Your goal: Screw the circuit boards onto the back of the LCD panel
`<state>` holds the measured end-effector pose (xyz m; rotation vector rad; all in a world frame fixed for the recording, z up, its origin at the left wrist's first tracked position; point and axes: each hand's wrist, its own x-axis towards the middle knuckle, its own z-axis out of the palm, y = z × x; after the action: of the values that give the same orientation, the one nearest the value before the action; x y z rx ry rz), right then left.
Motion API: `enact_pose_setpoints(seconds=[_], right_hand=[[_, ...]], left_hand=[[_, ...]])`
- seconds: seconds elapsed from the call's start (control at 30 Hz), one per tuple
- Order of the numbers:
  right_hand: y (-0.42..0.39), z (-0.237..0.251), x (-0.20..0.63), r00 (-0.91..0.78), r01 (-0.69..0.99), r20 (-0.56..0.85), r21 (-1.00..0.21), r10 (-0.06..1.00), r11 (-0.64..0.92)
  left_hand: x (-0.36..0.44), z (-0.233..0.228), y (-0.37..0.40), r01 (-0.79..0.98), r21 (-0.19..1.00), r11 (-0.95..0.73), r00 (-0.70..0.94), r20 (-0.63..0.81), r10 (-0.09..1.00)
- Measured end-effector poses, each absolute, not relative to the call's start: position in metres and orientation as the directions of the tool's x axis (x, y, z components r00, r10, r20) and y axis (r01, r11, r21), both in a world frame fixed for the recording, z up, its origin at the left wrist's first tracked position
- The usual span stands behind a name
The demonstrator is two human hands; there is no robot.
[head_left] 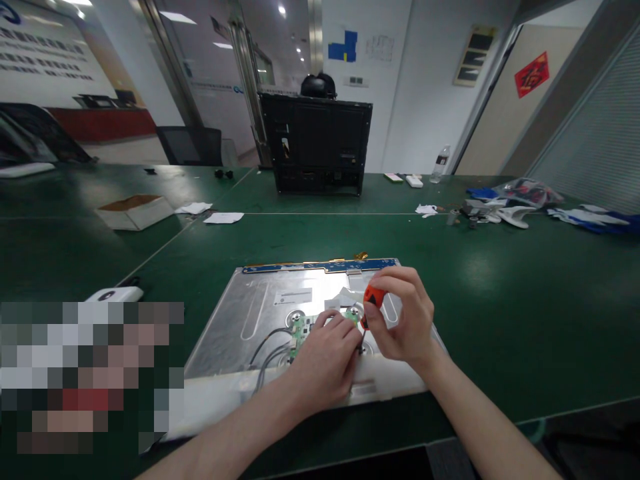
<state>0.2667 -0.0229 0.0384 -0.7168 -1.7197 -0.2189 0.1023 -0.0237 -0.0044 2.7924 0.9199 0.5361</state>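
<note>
In the head view a silver metal display panel [235, 320] lies flat on the green table, with a green circuit board [299, 328] on its middle. Dark cables run from the board's left side. My left hand [327, 353] rests over the board, fingers curled and close together; their tips and whatever they grip are hidden. My right hand [407, 313] is closed round the orange and black handle of a screwdriver [374, 296]. The screwdriver stands nearly upright, its shaft pointing down beside my left fingers at the board's right end. Its tip is hard to make out.
Behind the panel stands a black monitor housing [320, 143]. A white open box [137, 217] and papers [224, 218] are at the left. Gloves and small parts [480, 210] lie at the right, near a water bottle [440, 165]. The lower left is pixelated.
</note>
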Motion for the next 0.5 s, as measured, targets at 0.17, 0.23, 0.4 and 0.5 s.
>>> enact_pose_setpoints(seconds=[0.17,0.23,0.4,0.5], right_hand=[[-0.0229,0.0376,0.2648,-0.062,0.62,0.941,-0.224,0.332,0.752],[-0.0233,0.0388,0.2645,-0.07,0.602,0.943,-0.221,0.326,0.767],[-0.0241,0.0399,0.266,-0.102,0.54,0.937,-0.231,0.335,0.809],[-0.0234,0.0384,0.2667,-0.113,0.515,0.933,-0.238,0.341,0.823]], left_hand=[[0.1022,-0.0038,-0.0245,0.543,0.249,-0.802,0.746,0.296,0.597],[0.1024,-0.0036,-0.0247,0.547,0.248,-0.799,0.744,0.294,0.6],[0.1027,-0.0043,-0.0245,0.553,0.248,-0.795,0.741,0.29,0.606],[0.1025,-0.0046,-0.0242,0.551,0.253,-0.795,0.743,0.286,0.605]])
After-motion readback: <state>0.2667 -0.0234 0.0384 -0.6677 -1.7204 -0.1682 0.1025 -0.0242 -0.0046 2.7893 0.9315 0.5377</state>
